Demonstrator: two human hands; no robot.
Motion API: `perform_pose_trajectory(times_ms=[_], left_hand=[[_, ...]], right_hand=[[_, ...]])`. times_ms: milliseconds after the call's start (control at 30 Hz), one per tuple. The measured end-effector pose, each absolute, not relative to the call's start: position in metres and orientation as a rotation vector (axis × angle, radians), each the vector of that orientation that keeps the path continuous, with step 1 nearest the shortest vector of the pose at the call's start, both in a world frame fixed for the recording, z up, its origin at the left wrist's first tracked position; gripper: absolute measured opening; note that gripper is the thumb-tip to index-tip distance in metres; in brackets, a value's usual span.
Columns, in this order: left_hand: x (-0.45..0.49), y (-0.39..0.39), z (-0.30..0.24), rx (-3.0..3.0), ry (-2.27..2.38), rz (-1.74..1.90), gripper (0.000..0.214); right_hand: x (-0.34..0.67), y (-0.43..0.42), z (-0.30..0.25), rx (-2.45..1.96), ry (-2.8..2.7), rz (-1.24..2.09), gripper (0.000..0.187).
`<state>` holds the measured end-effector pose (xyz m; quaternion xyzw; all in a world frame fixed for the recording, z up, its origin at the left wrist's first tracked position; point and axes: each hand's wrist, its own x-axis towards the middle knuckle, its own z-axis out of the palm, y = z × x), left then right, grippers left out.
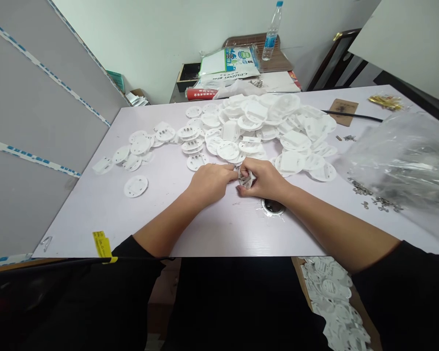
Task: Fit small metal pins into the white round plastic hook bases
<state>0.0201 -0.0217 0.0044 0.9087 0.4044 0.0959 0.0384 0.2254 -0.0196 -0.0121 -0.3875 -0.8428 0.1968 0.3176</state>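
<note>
My left hand point(210, 183) and my right hand point(261, 179) meet at the middle of the pale table point(219, 229). Both are closed on one white round plastic disc point(246, 179) with small metal clips, held just above the tabletop. A large heap of the same white discs point(263, 126) lies just beyond my hands. Finished-looking discs with metal clips point(192, 144) lie to the left of the heap, and a single disc point(135, 186) lies apart on the left.
A clear plastic bag point(406, 161) sits at the right with small metal clips point(375, 197) spilled beside it. A cable hole point(273, 207) is under my right wrist. A water bottle point(271, 31) and papers stand at the back. A box of discs point(336, 302) sits below the table edge.
</note>
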Motion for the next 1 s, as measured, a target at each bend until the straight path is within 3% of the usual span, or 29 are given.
perform_pose_trajectory(times_ms=[767, 867, 1000], left_hand=[[0.016, -0.033, 0.005, 2.927, 1.326, 0.183, 0.03], [0.011, -0.03, 0.004, 2.918, 1.351, 0.164, 0.039], [0.001, -0.023, 0.006, 2.741, 1.453, 0.409, 0.042]], right_hand=[[0.229, -0.023, 0.0, -0.961, -2.304, 0.53, 0.031], [0.233, -0.021, 0.002, -0.986, -2.309, 0.512, 0.031], [0.241, -0.018, 0.005, -1.039, -2.24, 0.475, 0.033]])
